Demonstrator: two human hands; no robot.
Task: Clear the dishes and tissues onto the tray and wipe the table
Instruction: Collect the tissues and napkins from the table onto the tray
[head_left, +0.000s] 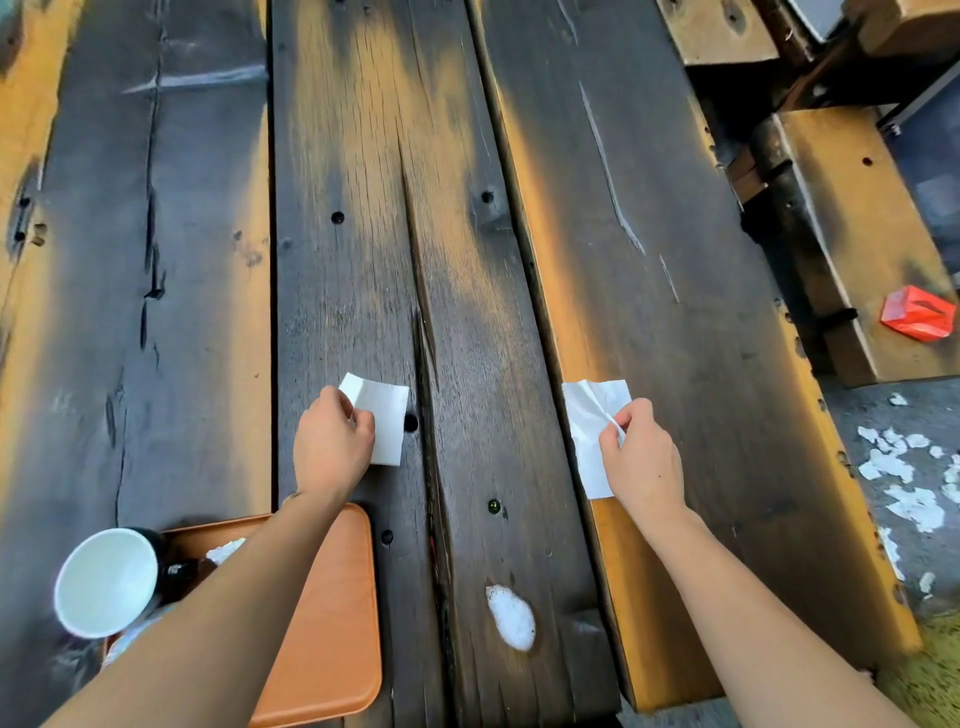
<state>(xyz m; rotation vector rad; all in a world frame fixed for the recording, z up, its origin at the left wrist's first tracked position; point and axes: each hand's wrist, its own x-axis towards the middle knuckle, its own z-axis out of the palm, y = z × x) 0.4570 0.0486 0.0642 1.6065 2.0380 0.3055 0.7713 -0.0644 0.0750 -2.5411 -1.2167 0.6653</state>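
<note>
Left hand (332, 447) fingers pinching a tissue (382, 421) on the surface (493, 312); right hand (641, 457) fingers pinching another tissue (589, 431). Tray (332, 623) near left, holding cup (106, 582).

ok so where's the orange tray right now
In the head view the orange tray sits at the near left of the table, under the left forearm, with a white bowl at its left edge.

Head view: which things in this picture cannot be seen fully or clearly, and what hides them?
- Tray: the left forearm covers much of it, and the bottom edge cuts it off.
- Dark item beside the white bowl: too hidden to identify.
- Left hand grip on the folded tissue: the fingertips are hidden under the hand.
- Red object on the bench: too small to identify.
</note>
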